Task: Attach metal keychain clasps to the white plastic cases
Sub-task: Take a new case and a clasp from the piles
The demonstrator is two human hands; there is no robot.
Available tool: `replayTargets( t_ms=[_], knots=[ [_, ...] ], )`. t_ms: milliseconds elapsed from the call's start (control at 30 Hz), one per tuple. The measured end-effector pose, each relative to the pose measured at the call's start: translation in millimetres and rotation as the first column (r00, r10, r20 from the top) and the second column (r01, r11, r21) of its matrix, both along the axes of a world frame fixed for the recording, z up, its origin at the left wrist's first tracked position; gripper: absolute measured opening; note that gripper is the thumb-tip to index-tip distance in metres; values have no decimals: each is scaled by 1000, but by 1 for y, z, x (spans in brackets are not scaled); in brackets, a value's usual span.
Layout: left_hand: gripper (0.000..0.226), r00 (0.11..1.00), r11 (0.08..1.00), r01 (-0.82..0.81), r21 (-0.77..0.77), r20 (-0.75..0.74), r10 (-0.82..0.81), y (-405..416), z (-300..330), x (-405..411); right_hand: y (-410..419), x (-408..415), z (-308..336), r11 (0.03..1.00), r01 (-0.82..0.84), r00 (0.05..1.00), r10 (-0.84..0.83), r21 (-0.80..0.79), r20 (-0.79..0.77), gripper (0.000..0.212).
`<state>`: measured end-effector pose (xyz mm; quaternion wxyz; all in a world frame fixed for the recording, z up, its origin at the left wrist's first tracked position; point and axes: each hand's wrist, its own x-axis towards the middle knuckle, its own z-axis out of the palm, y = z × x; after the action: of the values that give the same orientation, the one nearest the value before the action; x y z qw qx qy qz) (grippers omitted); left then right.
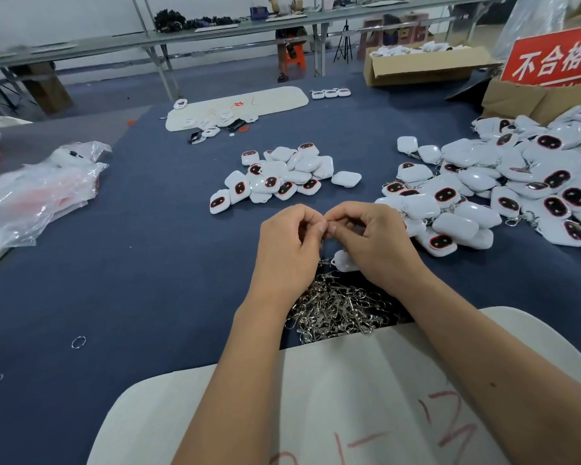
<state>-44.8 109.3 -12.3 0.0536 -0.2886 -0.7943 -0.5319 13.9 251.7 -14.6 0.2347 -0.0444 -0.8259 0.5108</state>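
My left hand (291,243) and my right hand (371,239) meet above the blue table, fingertips pinching a small metal clasp (332,227) between them. Below them a white plastic case (344,261) shows, partly hidden by my right hand; whether it hangs from the clasp or lies on the table I cannot tell. A heap of silver keychain clasps (336,307) lies under my wrists. A small pile of white cases (282,177) with dark red-rimmed faces sits ahead. A large pile of cases with chains (503,186) spreads at the right.
A white foam board (316,407) with red marks lies at the near edge. Crumpled plastic bags (37,193) sit at the left. A loose ring (78,342) lies on the cloth. Cardboard boxes (426,65) and a red sign (554,58) stand at the back right. Another white board (239,107) lies far ahead.
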Motion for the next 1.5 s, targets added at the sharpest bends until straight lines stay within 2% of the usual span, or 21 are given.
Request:
replayTargets(
  t_ms=[167,500,800,1067,1100,1167,1233,1333,1433,1500],
  knots=[
    [22,998,1000,12,28,68,-13,2,0,0,-2,0,3,999,34,999,-34,26,-7,15],
    [23,993,999,6,50,119,-12,2,3,1,0,0,1,999,-2,999,1,-34,-36,17],
    [18,997,998,-47,-28,-54,46,3,0,1,-1,0,2,999,-6,999,4,-39,-50,15],
    [20,996,998,-48,-51,-83,44,1,0,0,-3,2,4,1000,6,999,-6,-5,-40,14],
    [20,996,997,-53,-52,-80,49,0,-1,0,-4,2,4,999,30,999,-29,40,-36,12],
    [21,996,996,-70,-62,-63,66,0,-1,0,-6,1,2,947,159,987,-157,277,-28,21],
    [22,994,993,-97,-72,-48,94,-1,-3,-2,-8,2,2,807,268,945,-326,526,18,44],
    [23,992,990,-128,-55,-11,128,-3,-2,-4,-14,6,2,642,229,878,-461,732,130,55],
    [25,993,992,-116,-53,22,118,-3,-2,-2,-15,5,1,580,196,880,-459,791,118,55],
    [25,996,995,-75,-61,36,78,-2,-1,-1,-14,4,2,649,303,895,-445,697,25,61]
  ],
)
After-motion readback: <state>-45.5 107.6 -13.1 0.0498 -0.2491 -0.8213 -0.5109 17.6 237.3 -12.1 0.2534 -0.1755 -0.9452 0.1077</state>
